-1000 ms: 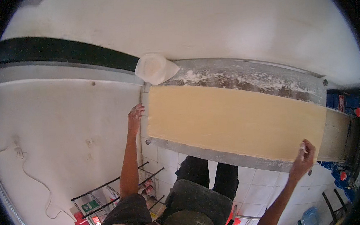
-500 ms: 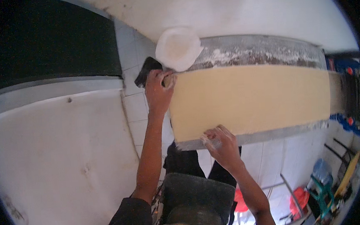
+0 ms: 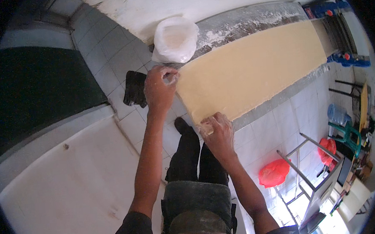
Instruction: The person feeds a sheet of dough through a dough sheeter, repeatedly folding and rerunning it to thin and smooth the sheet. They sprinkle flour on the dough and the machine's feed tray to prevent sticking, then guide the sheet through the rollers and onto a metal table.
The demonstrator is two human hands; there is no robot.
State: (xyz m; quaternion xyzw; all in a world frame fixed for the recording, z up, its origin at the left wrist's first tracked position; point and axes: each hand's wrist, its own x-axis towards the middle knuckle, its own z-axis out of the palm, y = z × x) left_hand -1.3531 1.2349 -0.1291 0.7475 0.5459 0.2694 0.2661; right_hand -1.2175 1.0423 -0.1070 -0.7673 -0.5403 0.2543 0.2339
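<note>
A long, smooth, pale yellow sheet of dough [image 3: 253, 66] lies along a floury grey table. My left hand [image 3: 160, 87] is at its far left corner, with floury thumb and fingertips pinched together on the edge. At the near left corner, my right hand [image 3: 218, 134] has its fingers curled down over the dough's end, closed on it. The fingertips of the right hand are partly hidden by the hand itself. Just beyond my left hand stands a white plastic bag [image 3: 175, 39] with pale flour in its mouth.
Loose flour coats the table's far strip [image 3: 250, 27]. A dark object [image 3: 134, 88] lies on the tiled floor left of my left hand. At the right are a red bag [image 3: 274, 173], a metal-legged frame [image 3: 300, 170], a green stool [image 3: 347, 137] and a water jug [image 3: 338, 114].
My view has turned, so the table now slants up to the right. My right hand has shifted left along the near edge to the corner; my left hand stays by the far corner.
</note>
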